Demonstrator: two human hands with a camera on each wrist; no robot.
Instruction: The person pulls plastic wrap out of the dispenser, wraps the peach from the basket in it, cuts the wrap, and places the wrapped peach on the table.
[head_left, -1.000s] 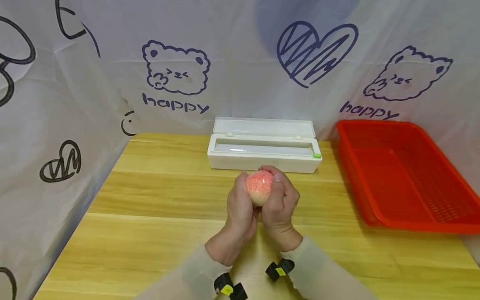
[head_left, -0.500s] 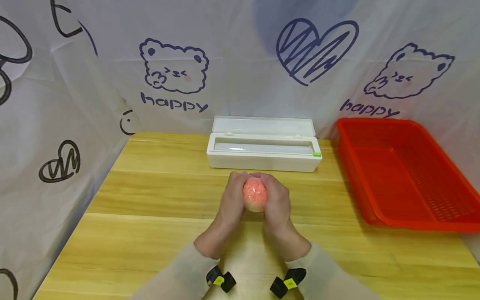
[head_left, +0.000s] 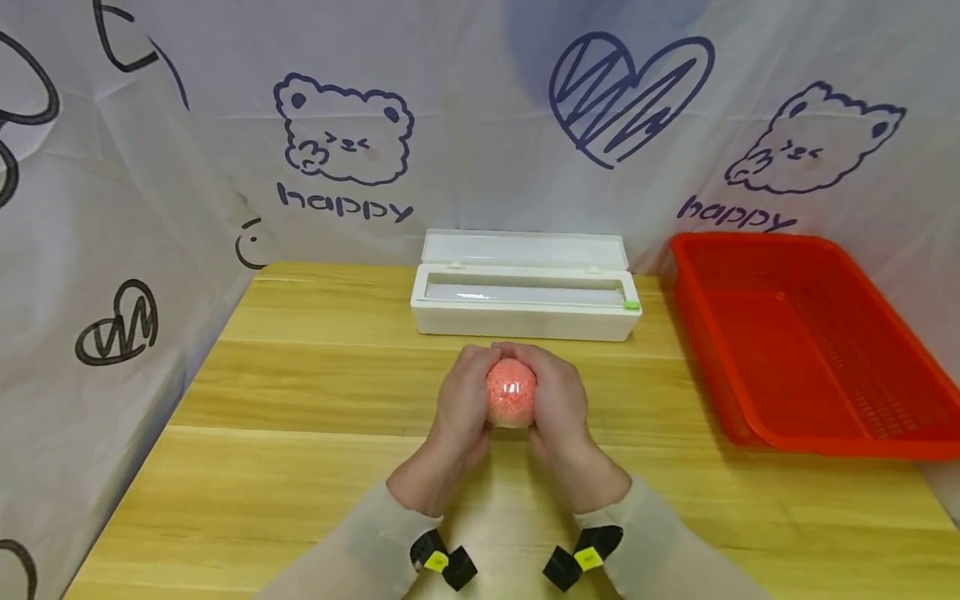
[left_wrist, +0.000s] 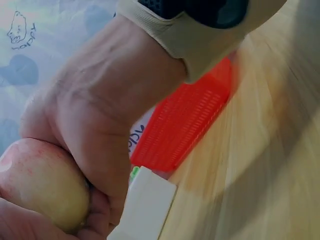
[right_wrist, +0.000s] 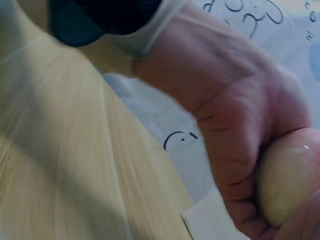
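A round pink and cream peach with a glossy surface is held between both hands above the middle of the table. My left hand cups its left side, and my right hand curls round its right side. The thumbs meet near the far side of the fruit. In the left wrist view the cream side of the peach shows, with fingers wrapped beneath it. From the right wrist, the peach sits against the palm and curled fingers. Its underside is hidden by the hands.
Just beyond the hands stands a long white cling film dispenser, its lid raised and a film roll inside; a small green piece sits at its right end. A red plastic basket is at the right. A printed cloth hangs behind the wooden table.
The peach has turned, so more of its pink side faces up, and has come slightly nearer. The hands have shifted from an uneven grip to cupping it evenly from both sides.
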